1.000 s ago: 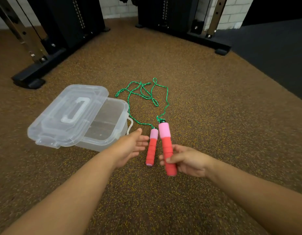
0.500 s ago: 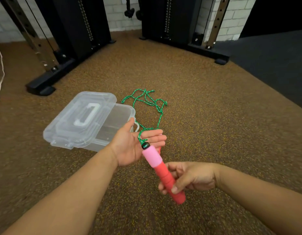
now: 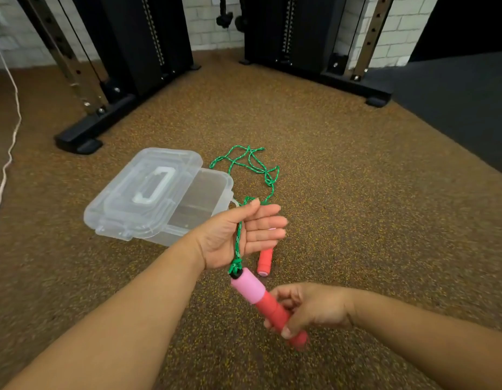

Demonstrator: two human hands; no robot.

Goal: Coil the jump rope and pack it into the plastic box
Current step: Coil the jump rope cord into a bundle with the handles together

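Observation:
My right hand (image 3: 308,309) grips a red and pink jump rope handle (image 3: 261,298), lifted off the floor and tilted up to the left. The green rope (image 3: 252,164) runs from that handle across the palm of my left hand (image 3: 241,233), which is held flat with fingers straight, thumb side up. Beyond my fingers the rope lies in a loose tangle on the floor. The second handle (image 3: 265,261) lies on the floor, partly hidden under my left hand. The clear plastic box (image 3: 210,198) stands open on the left, its lid (image 3: 142,192) resting across it.
Brown speckled rubber floor all around. Black gym machine bases (image 3: 83,136) stand at the back left and back right (image 3: 376,98). A white cord (image 3: 7,153) trails along the far left. Dark flooring begins at the right.
My right hand has pulled the handle back toward me and lower. The rope now lies across my left palm, which has risen; the other handle shows below it on the floor.

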